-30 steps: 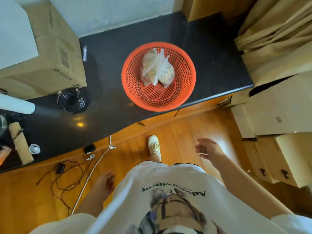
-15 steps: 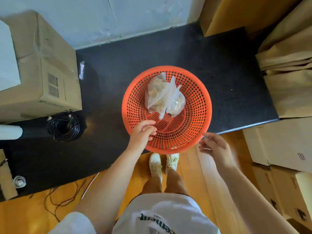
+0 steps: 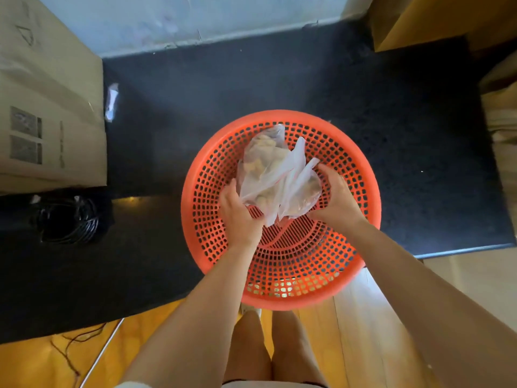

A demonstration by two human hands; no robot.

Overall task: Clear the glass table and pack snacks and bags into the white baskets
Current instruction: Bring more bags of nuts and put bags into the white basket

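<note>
Snack bags [image 3: 275, 180] of clear plastic lay inside the orange basket [image 3: 361, 239], toward its far side, and held pale lumpy pieces whose kind could not be told. No print could be read on the plastic. The left hand [image 3: 240, 212] reached into the basket from its near left and cupped the left lower side of the bags, thumb up against the plastic, fingers hidden beneath it. The right hand [image 3: 337, 196] came in from the basket's right and curled its fingers round the right-hand bag, gripping the bulge of it. Both forearms crossed the basket's near rim.

The basket, round and perforated, stood on the black worktop [image 3: 173, 141], with its near edge overhanging the worktop's front above the wooden floor [image 3: 361, 326]. Left of the basket, at the worktop's left end, stood a large cardboard box [image 3: 47, 107] with two dark printed panels and a line of small print on its side, all too blurred to read. Between that box and the basket, nearer the box, lay a small scrap of clear wrapping [image 3: 112, 100]. Left of the basket and nearer than the box sat a coil of black cable [image 3: 68, 219]. Behind the basket the worktop ended at a pale wall [image 3: 195, 15]. Right of the basket stood more brown cardboard [image 3: 500, 113], unmarked as far as could be seen. Below the basket's near rim showed the person's bare legs [image 3: 268, 348] and a loose wire [image 3: 72, 348] on the floor.
</note>
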